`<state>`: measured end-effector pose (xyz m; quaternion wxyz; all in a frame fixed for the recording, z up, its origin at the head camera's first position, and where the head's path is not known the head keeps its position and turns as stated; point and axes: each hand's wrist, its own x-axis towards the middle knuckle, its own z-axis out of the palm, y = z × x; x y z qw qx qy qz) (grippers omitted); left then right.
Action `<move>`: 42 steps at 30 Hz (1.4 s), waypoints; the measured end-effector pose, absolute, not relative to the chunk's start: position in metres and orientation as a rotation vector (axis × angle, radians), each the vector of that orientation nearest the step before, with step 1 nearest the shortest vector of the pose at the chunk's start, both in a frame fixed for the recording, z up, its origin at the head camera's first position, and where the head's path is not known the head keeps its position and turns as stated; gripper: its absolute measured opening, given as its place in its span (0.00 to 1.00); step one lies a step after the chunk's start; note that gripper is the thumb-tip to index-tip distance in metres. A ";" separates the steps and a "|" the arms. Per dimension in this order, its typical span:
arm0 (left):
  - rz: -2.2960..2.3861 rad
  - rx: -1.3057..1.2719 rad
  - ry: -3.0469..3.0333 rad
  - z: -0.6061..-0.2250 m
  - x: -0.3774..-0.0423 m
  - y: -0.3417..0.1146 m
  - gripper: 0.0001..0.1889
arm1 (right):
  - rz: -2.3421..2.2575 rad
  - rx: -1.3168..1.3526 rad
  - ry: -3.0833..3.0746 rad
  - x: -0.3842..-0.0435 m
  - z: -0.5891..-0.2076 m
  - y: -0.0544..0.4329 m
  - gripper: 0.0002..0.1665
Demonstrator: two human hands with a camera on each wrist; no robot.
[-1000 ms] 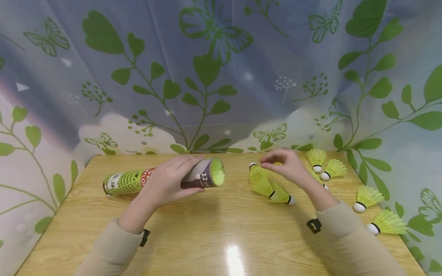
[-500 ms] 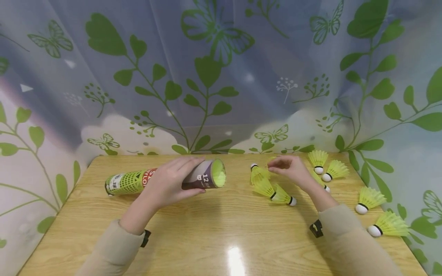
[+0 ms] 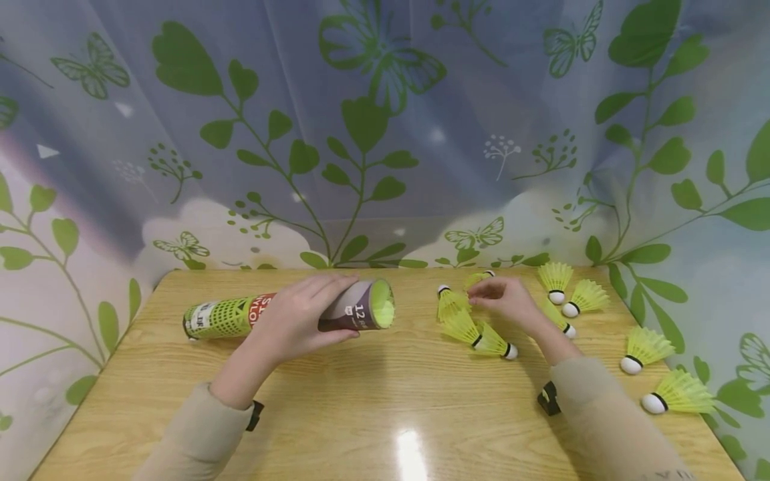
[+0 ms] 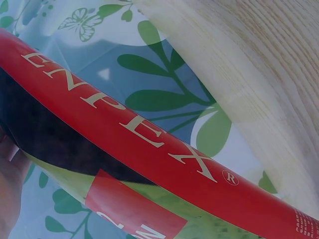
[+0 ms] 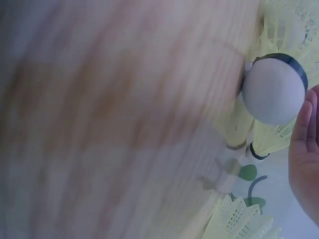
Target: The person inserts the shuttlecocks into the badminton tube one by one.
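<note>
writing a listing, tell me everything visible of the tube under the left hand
The tube is a smooth-looking lime green, red and grey-purple cylinder printed ENPEX and 12. It lies over the table, open at the right, seemingly raised there, showing yellow contents. The left hand grips it from above.

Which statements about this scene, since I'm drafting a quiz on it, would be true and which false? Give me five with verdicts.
1. The left hand grips the tube. True.
2. The tube stands upright on its base. False: it is held lengthwise across the table.
3. The tube's open end is the one nearer the right hand. True.
4. Every shuttlecock is inside the tube. False: several yellow shuttlecocks lie on the table.
5. The left wrist view shows ENPEX lettering on a red part of the tube. True.
</note>
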<state>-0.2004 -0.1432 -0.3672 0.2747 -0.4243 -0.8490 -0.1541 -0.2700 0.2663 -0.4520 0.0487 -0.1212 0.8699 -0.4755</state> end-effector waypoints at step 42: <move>-0.415 -1.154 -2.289 -0.368 -0.200 -0.143 0.43 | -1.318 -0.296 2.788 -0.280 -0.458 0.258 0.11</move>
